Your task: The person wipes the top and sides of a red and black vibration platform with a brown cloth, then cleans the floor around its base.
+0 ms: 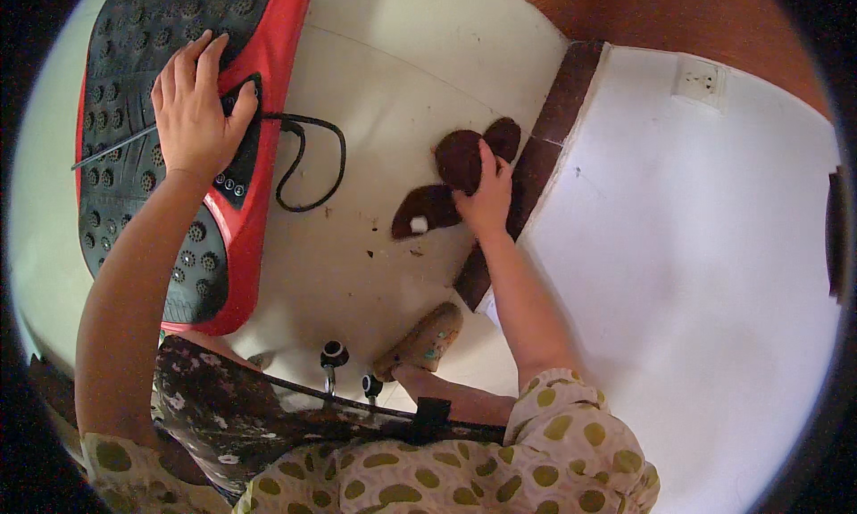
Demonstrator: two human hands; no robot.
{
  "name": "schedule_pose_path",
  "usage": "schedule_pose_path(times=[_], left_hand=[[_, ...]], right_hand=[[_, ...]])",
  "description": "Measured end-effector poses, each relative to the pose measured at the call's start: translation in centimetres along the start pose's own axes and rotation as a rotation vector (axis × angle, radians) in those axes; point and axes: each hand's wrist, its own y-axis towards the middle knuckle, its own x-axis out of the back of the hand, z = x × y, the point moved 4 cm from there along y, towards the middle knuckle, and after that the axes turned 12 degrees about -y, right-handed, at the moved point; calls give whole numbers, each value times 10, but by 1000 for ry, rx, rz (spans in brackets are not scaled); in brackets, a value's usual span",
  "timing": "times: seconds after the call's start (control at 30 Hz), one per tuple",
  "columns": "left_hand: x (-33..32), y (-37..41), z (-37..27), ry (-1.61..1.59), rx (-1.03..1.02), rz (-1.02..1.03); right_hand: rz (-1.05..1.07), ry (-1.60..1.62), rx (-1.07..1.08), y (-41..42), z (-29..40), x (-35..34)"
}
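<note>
My left hand (194,109) lies palm down with fingers apart across a red and black vibration-plate machine (264,246), over its studded mat and beside its button panel. A thin grey cord or rod (114,148) runs under that hand; whether it is pinched there I cannot tell. From the machine's side a black cord (343,146) loops onto the floor. Near the wall, my right hand (487,196) grips a dark brown fuzzy object (459,158), perhaps a plush toy. Its rounded parts spread on both sides of the fingers, and a small white patch (419,224) shows on one.
A pale tiled floor (348,273) with dark crumbs meets a brown skirting (552,112) and white wall (669,213). The wall bears a socket (700,82). Below are a tan clog (428,340) on a foot and two black-capped metal posts (333,355) beside a floral-patterned surface or cloth.
</note>
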Motion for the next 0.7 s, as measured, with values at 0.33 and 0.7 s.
schedule_pose_path(times=[0.33, 0.7], left_hand=[[0, 0, 1, 8, 8, -1], [0, 1, 2, 19, 45, 58]], right_hand=[[-377, 148, 71, 137, -25, 104], [-111, -246, -51, 231, 11, 19]])
